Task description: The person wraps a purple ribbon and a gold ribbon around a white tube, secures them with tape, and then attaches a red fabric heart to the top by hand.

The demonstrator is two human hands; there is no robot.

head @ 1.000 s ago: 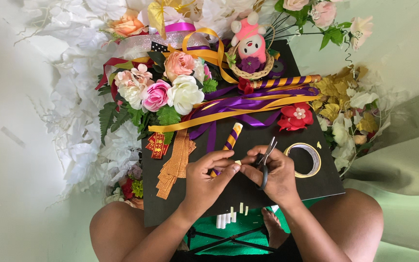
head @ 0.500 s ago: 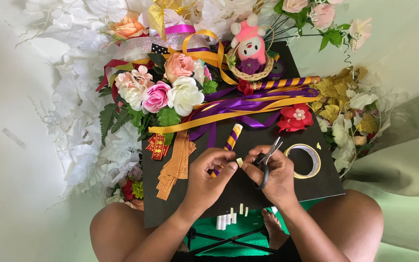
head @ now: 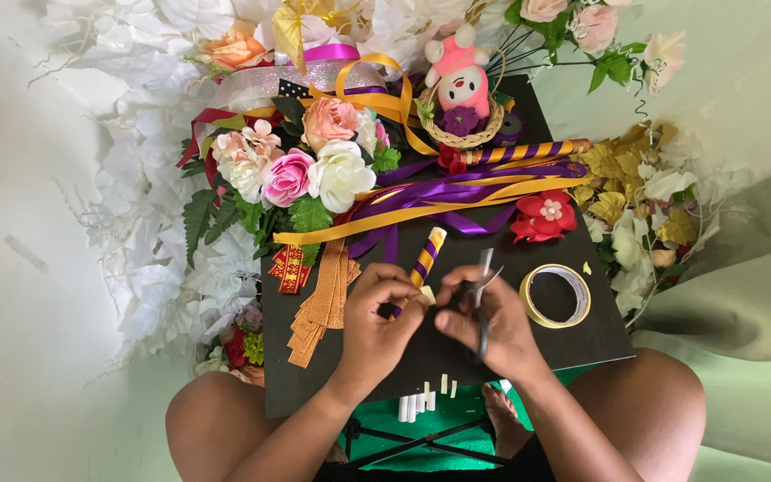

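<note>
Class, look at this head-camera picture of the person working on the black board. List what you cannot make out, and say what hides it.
- Lower end of the striped stick, head view: covered by the left hand.
- Scissors handles: hidden inside the right hand.
- What the fingertips pinch between the hands: too small to tell.
- Pink flowers: cut off by the top edge.
- Black board near edge: partly hidden by both forearms.

Hidden behind my hands

My right hand [head: 493,326] covers the scissors' [head: 482,295] handles; the striped stick's [head: 423,263] lower end vanishes behind my left hand [head: 384,317].
</note>
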